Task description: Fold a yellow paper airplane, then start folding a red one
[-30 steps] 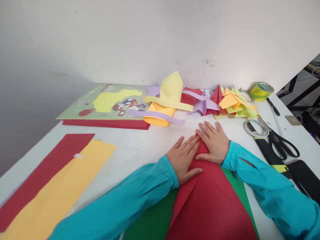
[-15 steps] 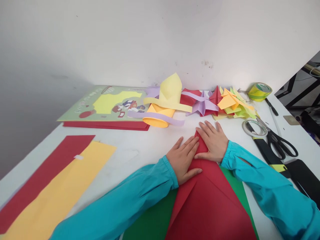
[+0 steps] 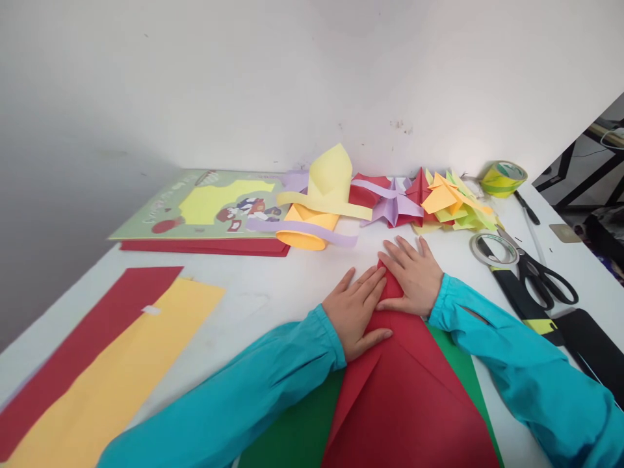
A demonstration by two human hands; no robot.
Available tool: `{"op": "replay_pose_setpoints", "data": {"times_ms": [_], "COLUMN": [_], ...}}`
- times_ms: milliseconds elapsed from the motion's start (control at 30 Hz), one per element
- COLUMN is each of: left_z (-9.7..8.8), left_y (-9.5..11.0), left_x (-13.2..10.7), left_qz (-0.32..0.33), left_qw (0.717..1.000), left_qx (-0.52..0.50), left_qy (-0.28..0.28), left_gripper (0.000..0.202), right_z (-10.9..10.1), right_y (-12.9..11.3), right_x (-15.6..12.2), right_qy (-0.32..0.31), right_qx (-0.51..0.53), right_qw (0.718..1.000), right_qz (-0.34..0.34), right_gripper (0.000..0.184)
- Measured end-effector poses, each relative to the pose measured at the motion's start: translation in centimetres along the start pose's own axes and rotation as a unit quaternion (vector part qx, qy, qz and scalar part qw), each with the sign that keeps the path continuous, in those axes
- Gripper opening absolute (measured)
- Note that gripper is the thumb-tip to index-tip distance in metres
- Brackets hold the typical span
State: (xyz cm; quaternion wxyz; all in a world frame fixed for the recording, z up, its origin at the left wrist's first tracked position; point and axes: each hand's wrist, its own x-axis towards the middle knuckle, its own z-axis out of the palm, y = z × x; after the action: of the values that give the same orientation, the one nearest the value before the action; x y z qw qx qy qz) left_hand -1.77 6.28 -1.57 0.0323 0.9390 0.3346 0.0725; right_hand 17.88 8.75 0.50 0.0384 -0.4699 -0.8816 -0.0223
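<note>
Under both hands lies a folded sheet of red paper [image 3: 414,396], its narrow point facing away from me. My left hand [image 3: 355,312] presses flat on its left folded edge, fingers stretched toward the tip, thumb out over the middle. On the right edge near the tip rests my right hand [image 3: 412,276], palm down with fingers spread. The fingertips of the two hands come close together at the point. Beneath the red paper a green sheet [image 3: 305,422] shows on both sides.
Red paper [image 3: 92,344] and yellow paper strips [image 3: 141,351] lie left. A printed pad [image 3: 166,201] and folded paper shapes [image 3: 446,198] line the wall. At right are scissors [image 3: 541,279], a clear tape roll [image 3: 494,250], a yellow-green tape roll [image 3: 502,179] and a black-and-yellow cutter [image 3: 521,302].
Both hands stay on the red paper in nearly the same place. The whole view shifts very slightly; nothing else visibly moves.
</note>
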Motion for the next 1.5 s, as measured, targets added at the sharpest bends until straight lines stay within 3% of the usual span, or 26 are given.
{"op": "replay_pose_setpoints", "data": {"times_ms": [367,900,1200,1500], "left_z": [0.3,0.2,0.1,-0.1], "left_y": [0.1,-0.5,-0.4,-0.3], "left_x": [-0.4,-0.1,-0.1,0.0], "left_qz": [-0.015,0.007,0.006,0.005], "left_qw": [0.999,1.0,1.0,1.0], "left_qx": [0.032,0.002,0.018,0.029], "left_qy": [0.04,0.022,0.019,0.01], "left_gripper": [0.085,0.092,0.087,0.09], "right_z": [-0.4,-0.3,0.1,0.7], "right_y": [0.1,-0.1,0.0,-0.6], "right_x": [0.1,-0.2,-0.2,-0.4], "right_qy": [0.007,0.013,0.005,0.002], "right_qx": [-0.03,-0.016,-0.02,0.003], "right_qw": [0.999,0.999,0.999,1.0], "right_qz": [-0.04,-0.026,-0.025,0.012], "right_gripper": [0.086,0.08,0.088,0.07]}}
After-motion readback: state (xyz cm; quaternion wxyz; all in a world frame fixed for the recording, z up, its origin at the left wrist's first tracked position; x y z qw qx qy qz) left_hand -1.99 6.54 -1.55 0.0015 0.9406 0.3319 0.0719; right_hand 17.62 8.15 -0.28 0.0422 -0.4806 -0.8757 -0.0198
